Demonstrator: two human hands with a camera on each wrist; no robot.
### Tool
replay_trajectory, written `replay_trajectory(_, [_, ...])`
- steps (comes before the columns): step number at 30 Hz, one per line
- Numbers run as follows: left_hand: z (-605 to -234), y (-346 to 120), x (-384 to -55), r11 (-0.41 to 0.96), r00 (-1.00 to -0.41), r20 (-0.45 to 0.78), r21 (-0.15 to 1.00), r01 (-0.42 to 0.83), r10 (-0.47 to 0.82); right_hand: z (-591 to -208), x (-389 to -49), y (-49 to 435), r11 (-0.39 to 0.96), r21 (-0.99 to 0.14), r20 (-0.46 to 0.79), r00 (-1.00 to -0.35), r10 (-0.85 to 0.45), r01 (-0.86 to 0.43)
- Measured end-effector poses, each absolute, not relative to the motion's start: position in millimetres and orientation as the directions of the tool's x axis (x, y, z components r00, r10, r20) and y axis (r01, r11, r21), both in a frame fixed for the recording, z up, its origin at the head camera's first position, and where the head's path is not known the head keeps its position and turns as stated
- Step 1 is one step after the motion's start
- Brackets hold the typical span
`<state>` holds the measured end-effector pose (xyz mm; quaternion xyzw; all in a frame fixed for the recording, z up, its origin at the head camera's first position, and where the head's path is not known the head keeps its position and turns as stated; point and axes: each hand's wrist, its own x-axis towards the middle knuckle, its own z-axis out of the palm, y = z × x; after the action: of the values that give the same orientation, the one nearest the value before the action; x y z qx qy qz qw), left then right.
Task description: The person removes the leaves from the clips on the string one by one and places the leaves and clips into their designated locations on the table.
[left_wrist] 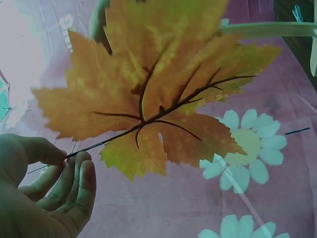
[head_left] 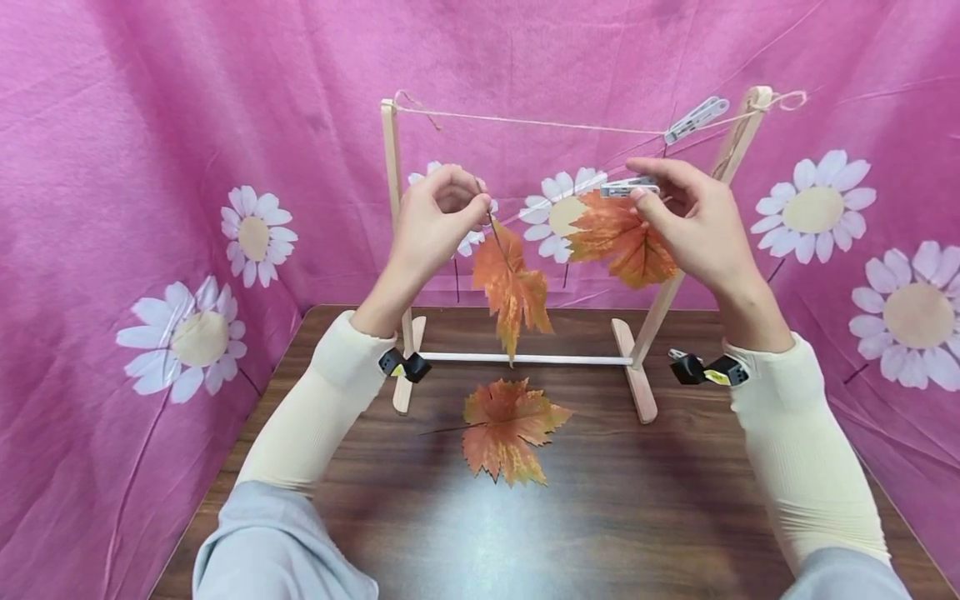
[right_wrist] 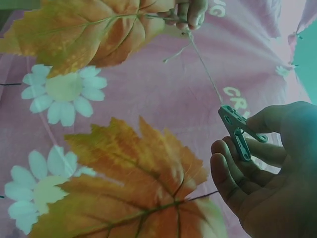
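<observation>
My left hand (head_left: 444, 210) pinches the dark stem of an orange artificial maple leaf (head_left: 513, 279), which droops below the fingertips; the left wrist view shows its veined side. In my right hand (head_left: 693, 212) a grey clothespin (head_left: 628, 187) is held between thumb and fingers. In the right wrist view the clothespin (right_wrist: 233, 129) has its tip close to the string; whether it bites the string I cannot tell. A second maple leaf (head_left: 622, 242) hangs partly behind the right hand, below another clothespin (head_left: 696, 119) on the string (head_left: 540, 123).
A wooden stand with a left post (head_left: 391, 158) and a right post (head_left: 738, 137) carries the string. Its white crossbar (head_left: 525, 359) runs low between the feet. A third maple leaf (head_left: 513, 429) lies on the brown table (head_left: 600, 517). Pink flowered cloth (head_left: 525, 50) surrounds the table.
</observation>
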<state>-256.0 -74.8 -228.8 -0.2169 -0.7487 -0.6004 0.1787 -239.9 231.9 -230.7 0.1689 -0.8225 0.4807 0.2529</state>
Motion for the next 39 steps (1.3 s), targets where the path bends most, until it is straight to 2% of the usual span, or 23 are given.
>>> replay_trajectory(14, [-254, -87, -246, 0.051, -0.818, 0.566, 0.818, 0.573, 0.105, -259, -225, 256, 0.513, -0.718, 0.538, -0.843, -0.021, -0.47])
replay_trajectory(24, [-276, -95, -240, 0.065, -0.839, 0.543, 0.836, 0.545, 0.043, -281, -221, 274, 0.546, -0.693, 0.543, -0.839, -0.035, -0.471])
replay_trajectory(39, [-308, -106, -232, -0.086, -0.864, 0.503, 0.86, 0.503, -0.026, -309, -214, 293, 0.567, -0.713, 0.501, -0.866, -0.001, -0.413])
